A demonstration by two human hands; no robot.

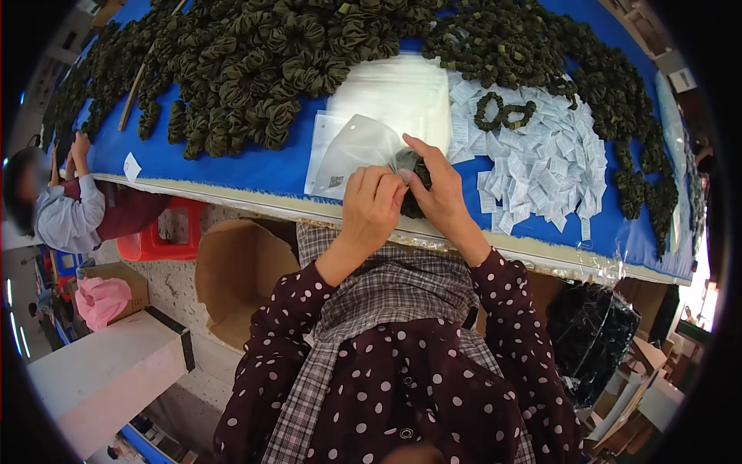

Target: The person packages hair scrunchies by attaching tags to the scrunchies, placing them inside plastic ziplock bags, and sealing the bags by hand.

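At the table's front edge my two hands meet over a clear plastic bag (359, 147) with a small printed code in its corner. My left hand (369, 207) is closed, its fingertips pinching the bag's opening. Curled beside it, my right hand (442, 193) has a dark green scrunchie (413, 203) under its fingers, mostly hidden by the palm. The thumb presses near the bag's mouth, and I cannot tell how much of the scrunchie is inside. Behind my hands lies a stack of clear bags (394, 85).
Large scrunchies (255, 69) are heaped at the back left, smaller ones (498, 42) at the back right. White printed labels (541, 162) are piled on the blue cloth (247, 172), with two small scrunchies on top. A co-worker (69, 205) sits far left. An open cardboard box (239, 271) stands below the edge.
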